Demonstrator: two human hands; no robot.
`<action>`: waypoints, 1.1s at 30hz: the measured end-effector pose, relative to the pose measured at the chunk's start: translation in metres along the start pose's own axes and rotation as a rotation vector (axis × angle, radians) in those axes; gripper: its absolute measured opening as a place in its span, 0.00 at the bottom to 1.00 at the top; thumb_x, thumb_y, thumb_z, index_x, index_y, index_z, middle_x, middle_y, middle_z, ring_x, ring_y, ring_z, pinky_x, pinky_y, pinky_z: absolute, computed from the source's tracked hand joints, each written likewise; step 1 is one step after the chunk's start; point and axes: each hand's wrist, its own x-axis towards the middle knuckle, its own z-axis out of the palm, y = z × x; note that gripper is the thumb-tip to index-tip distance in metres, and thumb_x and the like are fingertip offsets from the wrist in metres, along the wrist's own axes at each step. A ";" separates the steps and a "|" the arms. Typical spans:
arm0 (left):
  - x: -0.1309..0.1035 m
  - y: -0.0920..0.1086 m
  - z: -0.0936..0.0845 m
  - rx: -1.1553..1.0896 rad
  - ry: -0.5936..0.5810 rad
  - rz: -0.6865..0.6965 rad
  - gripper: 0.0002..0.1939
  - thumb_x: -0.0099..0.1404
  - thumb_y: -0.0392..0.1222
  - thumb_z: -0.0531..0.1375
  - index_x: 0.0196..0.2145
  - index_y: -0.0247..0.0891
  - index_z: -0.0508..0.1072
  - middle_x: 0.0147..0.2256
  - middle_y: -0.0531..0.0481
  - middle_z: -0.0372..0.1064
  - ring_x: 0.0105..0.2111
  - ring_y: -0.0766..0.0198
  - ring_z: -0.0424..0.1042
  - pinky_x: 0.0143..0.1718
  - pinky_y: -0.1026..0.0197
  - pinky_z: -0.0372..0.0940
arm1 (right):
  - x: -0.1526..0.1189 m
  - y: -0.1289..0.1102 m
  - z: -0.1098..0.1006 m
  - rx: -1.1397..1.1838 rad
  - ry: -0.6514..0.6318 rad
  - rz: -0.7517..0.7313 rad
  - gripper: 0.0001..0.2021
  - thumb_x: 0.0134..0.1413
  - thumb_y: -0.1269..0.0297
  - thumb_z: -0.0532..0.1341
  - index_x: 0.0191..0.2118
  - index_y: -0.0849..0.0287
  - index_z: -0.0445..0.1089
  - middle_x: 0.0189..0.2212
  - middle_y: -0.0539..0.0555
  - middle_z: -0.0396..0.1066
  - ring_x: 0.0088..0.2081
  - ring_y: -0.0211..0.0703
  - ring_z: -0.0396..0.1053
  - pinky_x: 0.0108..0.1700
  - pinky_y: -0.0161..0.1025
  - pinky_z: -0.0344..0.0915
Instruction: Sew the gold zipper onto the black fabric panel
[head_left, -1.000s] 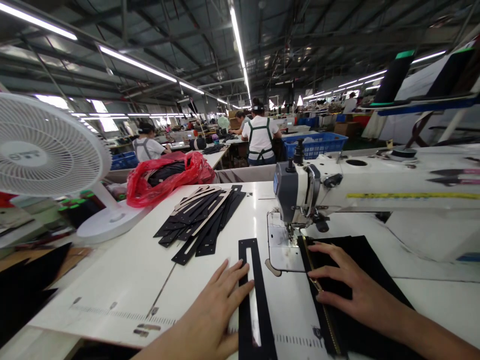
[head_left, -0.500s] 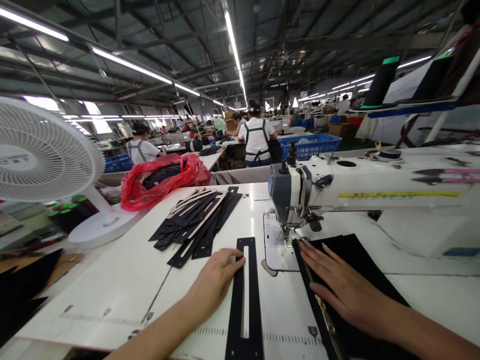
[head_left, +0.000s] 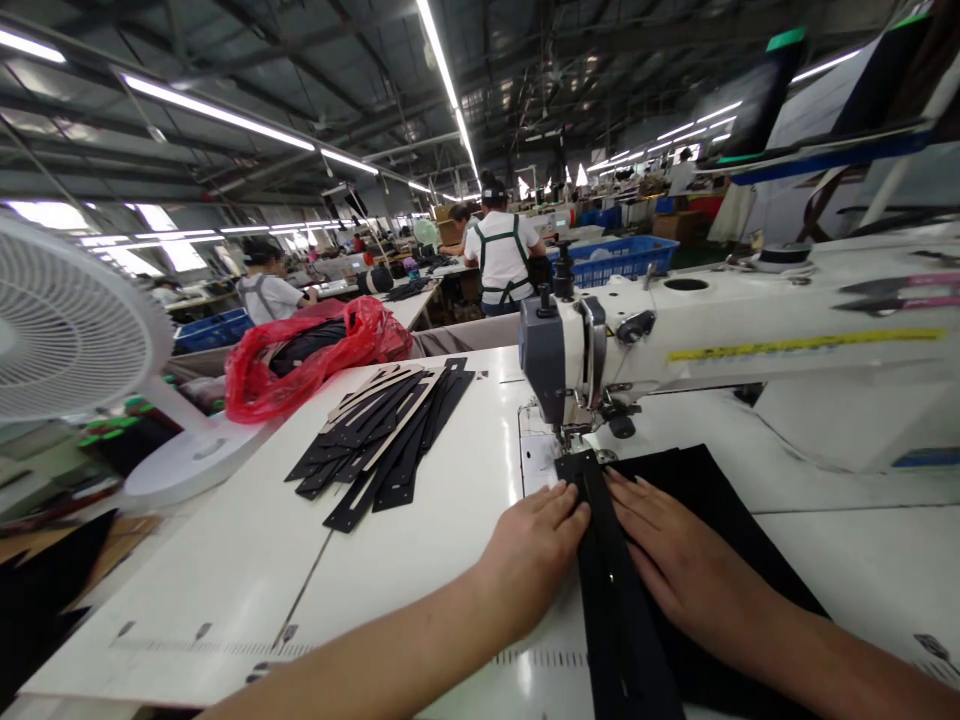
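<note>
A black strip point(head_left: 643, 650) with a long slot lies over the left edge of a black fabric panel point(head_left: 724, 510). Its upper end is just in front of the needle area of the white sewing machine point(head_left: 720, 300). My left hand point(head_left: 529, 555) has its fingers closed on the strip's left edge near that end. Stretched flat, my right hand point(head_left: 690, 560) presses on the panel, its fingertips along the strip's right edge. The gold zipper beneath is mostly covered, with only a small glint in the slot.
A pile of black slotted strips point(head_left: 390, 430) lies left on the white table point(head_left: 420, 580). Behind it are a red plastic bag point(head_left: 360, 335) and a white fan point(head_left: 75, 310). Dark thread cones point(head_left: 765, 95) stand at upper right. Several people work at tables farther back.
My left hand has brought the slotted strip rightward from the bare table onto the panel, over the zipper. My right hand stays flat on the panel. The view has shifted slightly.
</note>
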 end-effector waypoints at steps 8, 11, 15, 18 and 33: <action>0.002 0.000 0.002 -0.032 -0.099 -0.022 0.14 0.68 0.32 0.48 0.46 0.30 0.70 0.50 0.36 0.67 0.52 0.55 0.65 0.55 0.49 0.61 | -0.003 -0.003 0.000 -0.021 0.044 0.021 0.24 0.59 0.70 0.49 0.60 0.67 0.52 0.56 0.65 0.59 0.57 0.49 0.57 0.53 0.54 0.62; 0.001 -0.001 0.002 -0.053 -0.132 -0.042 0.15 0.68 0.32 0.48 0.48 0.28 0.69 0.52 0.34 0.64 0.54 0.52 0.63 0.55 0.47 0.60 | -0.004 -0.006 0.002 -0.012 0.030 0.057 0.23 0.59 0.69 0.50 0.61 0.61 0.53 0.58 0.61 0.57 0.58 0.49 0.55 0.53 0.53 0.62; -0.002 -0.004 0.005 -0.074 -0.128 -0.033 0.16 0.69 0.32 0.48 0.52 0.29 0.64 0.54 0.33 0.61 0.56 0.52 0.59 0.54 0.48 0.62 | -0.004 -0.011 0.002 0.016 -0.011 0.120 0.25 0.59 0.70 0.50 0.62 0.56 0.50 0.59 0.59 0.55 0.59 0.49 0.53 0.56 0.53 0.58; -0.004 -0.007 0.007 -0.080 -0.104 0.005 0.17 0.69 0.33 0.48 0.55 0.31 0.61 0.54 0.33 0.61 0.56 0.53 0.60 0.53 0.50 0.64 | -0.003 -0.014 0.002 0.033 -0.042 0.139 0.28 0.57 0.72 0.51 0.63 0.56 0.48 0.60 0.60 0.54 0.60 0.50 0.51 0.58 0.53 0.54; -0.009 -0.010 0.008 0.053 -0.069 0.065 0.18 0.67 0.32 0.49 0.54 0.31 0.63 0.51 0.37 0.65 0.53 0.55 0.63 0.49 0.55 0.66 | -0.002 -0.025 -0.002 0.199 -0.050 0.259 0.25 0.61 0.66 0.49 0.63 0.53 0.49 0.60 0.59 0.53 0.60 0.50 0.50 0.61 0.51 0.47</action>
